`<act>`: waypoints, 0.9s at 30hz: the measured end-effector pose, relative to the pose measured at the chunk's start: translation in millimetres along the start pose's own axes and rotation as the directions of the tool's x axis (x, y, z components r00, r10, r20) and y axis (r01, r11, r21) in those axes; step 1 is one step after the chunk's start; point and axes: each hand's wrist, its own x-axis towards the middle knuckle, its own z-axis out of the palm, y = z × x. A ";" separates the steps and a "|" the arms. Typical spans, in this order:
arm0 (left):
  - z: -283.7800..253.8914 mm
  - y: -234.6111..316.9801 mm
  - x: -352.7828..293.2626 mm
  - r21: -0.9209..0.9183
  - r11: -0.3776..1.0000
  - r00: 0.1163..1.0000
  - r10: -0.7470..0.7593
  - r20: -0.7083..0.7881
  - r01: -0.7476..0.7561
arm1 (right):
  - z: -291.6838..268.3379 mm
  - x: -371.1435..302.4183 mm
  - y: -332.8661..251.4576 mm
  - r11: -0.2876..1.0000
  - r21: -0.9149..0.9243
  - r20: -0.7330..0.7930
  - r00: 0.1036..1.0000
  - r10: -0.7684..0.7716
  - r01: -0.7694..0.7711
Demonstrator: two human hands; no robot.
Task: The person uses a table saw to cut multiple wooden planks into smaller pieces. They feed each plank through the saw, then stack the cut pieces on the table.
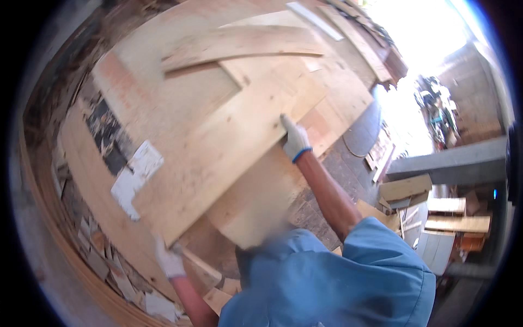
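Note:
A long pale wooden board slants across the table from lower left to upper right, with dark knots in its face. My right hand, in a white glove with a blue cuff, grips its near edge, thumb on top and fingers hidden beneath. At the board's lower left corner my left hand, gloved too, is closed on the end; its fingers are partly hidden. Beyond lies a curved-edged plank. To the left of the board rests a white irregular offcut.
Large plywood sheets lie under the board. A narrow white strip and stacked planks are at the far right. Scrap wood litters the left side. Boards and blocks are piled at right, near a grey beam.

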 end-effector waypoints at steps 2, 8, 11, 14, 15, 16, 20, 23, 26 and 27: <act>7.1 -3.6 -33.2 0.075 0.997 0.999 -0.032 -0.034 0.035 | -64.1 -9.7 30.7 0.993 -0.039 0.004 0.994 -0.112 0.112; 55.0 12.3 -60.5 0.128 0.992 1.000 -0.013 -0.022 0.015 | -117.8 -88.1 -10.1 0.979 0.198 -0.224 0.970 0.095 -0.050; 134.1 32.4 -73.1 -0.084 0.994 0.976 0.082 0.204 -0.066 | -146.3 -85.2 -36.3 0.958 0.285 -0.359 0.929 0.089 0.018; 216.7 28.4 -46.1 -0.106 0.994 0.910 0.039 0.413 0.006 | -251.3 -23.7 -21.2 0.914 0.260 -0.445 0.878 -0.174 0.313; 238.1 25.6 -27.2 -0.065 0.997 0.891 0.002 0.453 0.031 | -260.3 -7.1 -32.1 0.873 0.329 -0.453 0.871 -0.188 0.360; 258.5 20.4 -8.9 -0.058 0.997 0.876 -0.022 0.481 0.057 | -247.4 1.8 -59.9 0.828 0.398 -0.446 0.872 -0.202 0.396; 365.5 -23.4 57.5 0.013 0.989 0.831 -0.132 0.541 0.149 | -260.7 69.4 -176.1 0.578 0.732 -0.388 0.918 -0.083 0.361; 448.8 -45.1 98.7 0.028 0.989 0.810 -0.134 0.571 0.145 | -306.9 158.7 -237.3 0.419 0.792 -0.391 0.896 -0.211 0.444; 523.3 -55.3 135.2 0.015 0.995 0.859 -0.093 0.503 0.099 | -352.7 269.2 -312.4 0.398 0.721 -0.452 0.820 -0.351 0.568; 518.6 -61.1 197.8 -0.323 0.704 0.678 -0.301 0.671 0.633 | -385.2 314.4 -338.5 0.375 0.743 -0.388 0.814 -0.432 0.554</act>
